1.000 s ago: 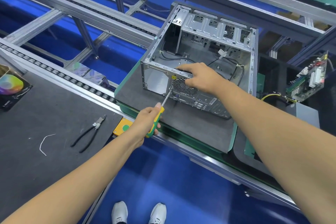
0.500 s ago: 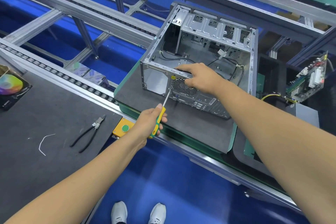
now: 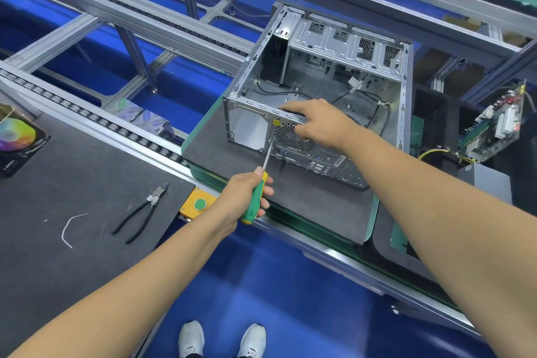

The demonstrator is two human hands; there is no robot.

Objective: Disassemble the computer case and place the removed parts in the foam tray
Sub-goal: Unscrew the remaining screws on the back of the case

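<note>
Two hands at work. Left hand (image 3: 242,197) wraps its grip round green-yellow screwdriver (image 3: 255,200), tip against rear panel of computer case (image 3: 334,90) beside fan grille (image 3: 290,138). Right hand (image 3: 322,122) fingers curled over the case's upper rear edge. Case open, on dark foam mat (image 3: 305,206). Pliers (image 3: 142,206) on desk (image 3: 58,183), well apart

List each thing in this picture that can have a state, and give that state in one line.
Computer case: side open, cables left inside.
Screwdriver: gripped by left hand, tip on the case's rear panel beside the fan grille.
Right hand: gripping the case's top rear edge.
Pliers: lying unused, handles apart.
Circuit board: outside the case, propped tilted.
</note>
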